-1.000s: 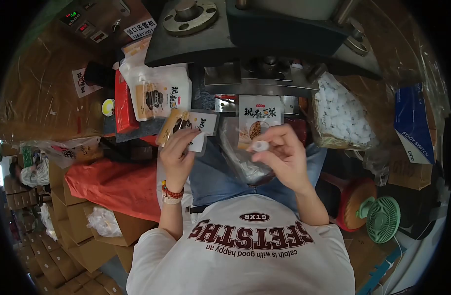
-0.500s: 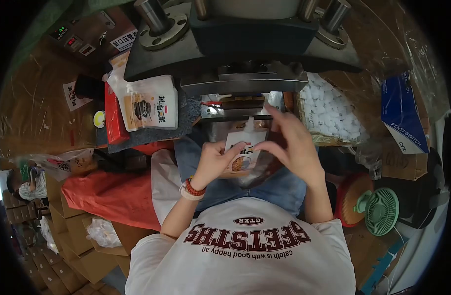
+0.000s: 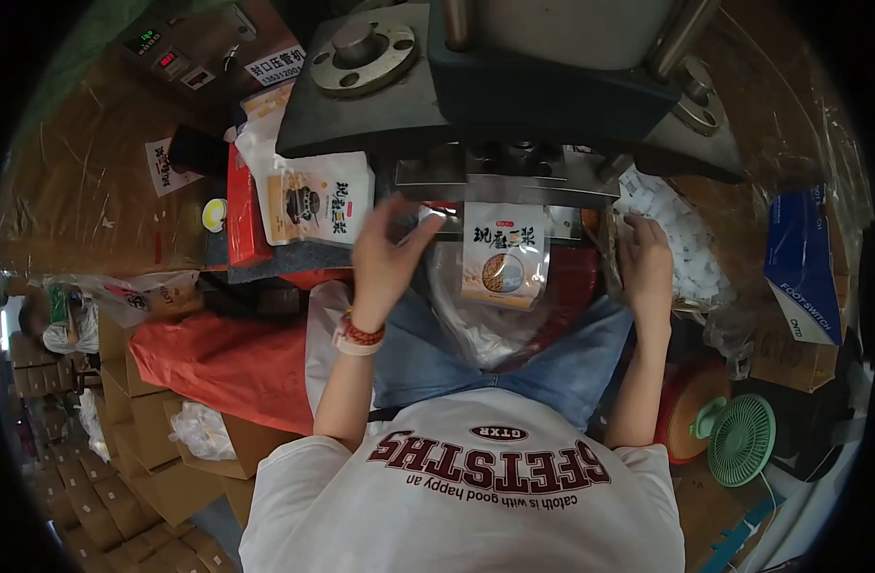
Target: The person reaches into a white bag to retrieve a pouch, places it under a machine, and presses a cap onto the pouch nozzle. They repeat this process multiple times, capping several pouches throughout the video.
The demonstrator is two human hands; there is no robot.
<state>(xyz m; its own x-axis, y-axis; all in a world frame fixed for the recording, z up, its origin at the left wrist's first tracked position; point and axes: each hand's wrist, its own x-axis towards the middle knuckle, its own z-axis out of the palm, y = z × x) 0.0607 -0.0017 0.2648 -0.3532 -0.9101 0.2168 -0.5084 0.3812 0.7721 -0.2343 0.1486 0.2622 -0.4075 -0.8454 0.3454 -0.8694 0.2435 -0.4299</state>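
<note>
A printed white spouted pouch (image 3: pixel 503 258) hangs by its upper end at the jaws of the press (image 3: pixel 509 181), printed side showing, with neither hand on it. My left hand (image 3: pixel 388 256) is just left of that pouch, thumb and fingers apart, holding nothing visible. Beside it lies a stack of similar flat pouches (image 3: pixel 318 202). At the near left edge of a box of small white plastic pieces (image 3: pixel 684 244) is my right hand (image 3: pixel 649 270), its fingers loosely bent and apart. Its fingertips are close to the pieces; I see nothing held in them.
The heavy press head (image 3: pixel 552 95) overhangs the work spot. At left are a red box (image 3: pixel 246 215) and a control panel (image 3: pixel 184 57). A blue foot-switch box (image 3: pixel 802 267) stands on the right, with a green fan (image 3: pixel 741 439) below. A plastic bag (image 3: pixel 495 329) lies over the lap.
The pouch went from my hands up to the press jaws, and both hands let it go. My left hand moved left toward the stack, my right hand right to the box of white pieces.
</note>
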